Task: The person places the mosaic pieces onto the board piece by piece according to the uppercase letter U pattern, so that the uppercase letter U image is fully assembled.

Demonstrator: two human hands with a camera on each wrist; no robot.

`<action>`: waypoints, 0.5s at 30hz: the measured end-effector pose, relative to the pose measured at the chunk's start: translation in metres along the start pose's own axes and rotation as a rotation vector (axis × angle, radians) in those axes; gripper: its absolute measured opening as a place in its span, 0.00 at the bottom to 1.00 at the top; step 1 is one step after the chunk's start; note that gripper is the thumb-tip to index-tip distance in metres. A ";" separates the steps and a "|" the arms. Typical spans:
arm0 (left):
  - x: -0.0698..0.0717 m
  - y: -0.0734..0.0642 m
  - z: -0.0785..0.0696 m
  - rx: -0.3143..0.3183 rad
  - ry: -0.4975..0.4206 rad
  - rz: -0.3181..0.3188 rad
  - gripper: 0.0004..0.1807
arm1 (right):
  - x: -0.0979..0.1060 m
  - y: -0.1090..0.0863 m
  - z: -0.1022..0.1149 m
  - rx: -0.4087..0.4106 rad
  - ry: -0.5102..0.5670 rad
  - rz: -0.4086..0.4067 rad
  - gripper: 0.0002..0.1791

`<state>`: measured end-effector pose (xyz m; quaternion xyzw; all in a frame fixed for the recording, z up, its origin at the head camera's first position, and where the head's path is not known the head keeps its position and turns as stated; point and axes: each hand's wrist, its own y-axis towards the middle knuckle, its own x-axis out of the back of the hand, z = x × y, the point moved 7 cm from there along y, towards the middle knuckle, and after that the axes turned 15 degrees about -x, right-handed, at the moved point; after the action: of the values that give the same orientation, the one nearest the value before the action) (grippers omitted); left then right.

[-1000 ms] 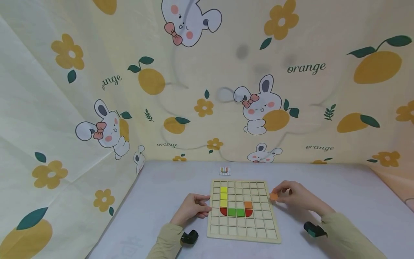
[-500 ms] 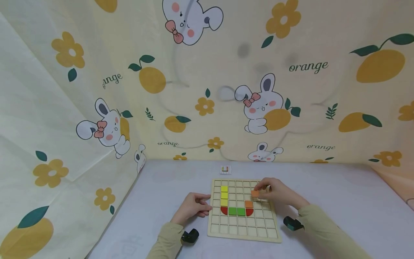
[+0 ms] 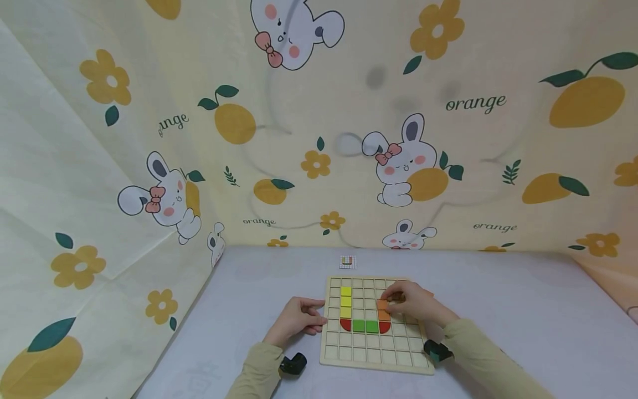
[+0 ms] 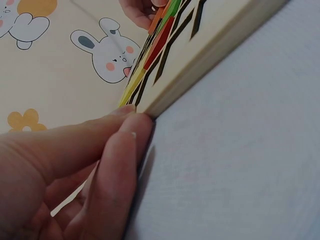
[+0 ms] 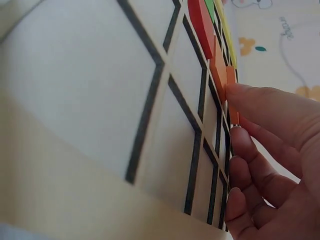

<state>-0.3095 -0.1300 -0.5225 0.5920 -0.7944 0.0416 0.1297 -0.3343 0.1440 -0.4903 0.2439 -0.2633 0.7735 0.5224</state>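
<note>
A square wooden grid board lies on the table. Yellow tiles, red rounded tiles and green tiles sit in its cells. My right hand pinches an orange tile between thumb and fingers, just behind another orange tile set above the right red one. In the right wrist view the held tile stands slightly raised from the grid. My left hand holds the board's left edge with thumb and index finger; the left wrist view shows both fingertips at the rim.
A small pattern card with a coloured U shape lies behind the board. A bit of orange shows beyond the right hand, mostly hidden. A patterned curtain hangs along the table's back edge.
My right hand has moved left from beside the board to over it, bringing the orange tile up to the other orange tile. The left hand stays at the board's edge.
</note>
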 end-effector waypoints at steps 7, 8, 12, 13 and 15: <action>0.000 -0.002 -0.001 0.014 -0.010 0.005 0.26 | 0.000 0.000 -0.001 -0.037 0.016 0.001 0.10; 0.000 -0.002 -0.002 0.011 -0.006 0.006 0.26 | 0.001 0.000 -0.001 -0.042 0.020 0.005 0.10; 0.000 -0.002 -0.001 0.013 0.001 0.005 0.26 | 0.002 0.001 -0.001 -0.041 0.041 0.017 0.11; 0.000 -0.001 -0.001 0.011 0.005 0.005 0.26 | 0.003 0.001 -0.001 -0.035 0.053 0.024 0.11; 0.000 -0.001 0.000 0.013 0.007 0.002 0.26 | 0.003 0.001 0.000 -0.028 0.071 0.030 0.11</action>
<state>-0.3086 -0.1305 -0.5222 0.5917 -0.7943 0.0492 0.1286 -0.3363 0.1461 -0.4887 0.2050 -0.2590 0.7857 0.5231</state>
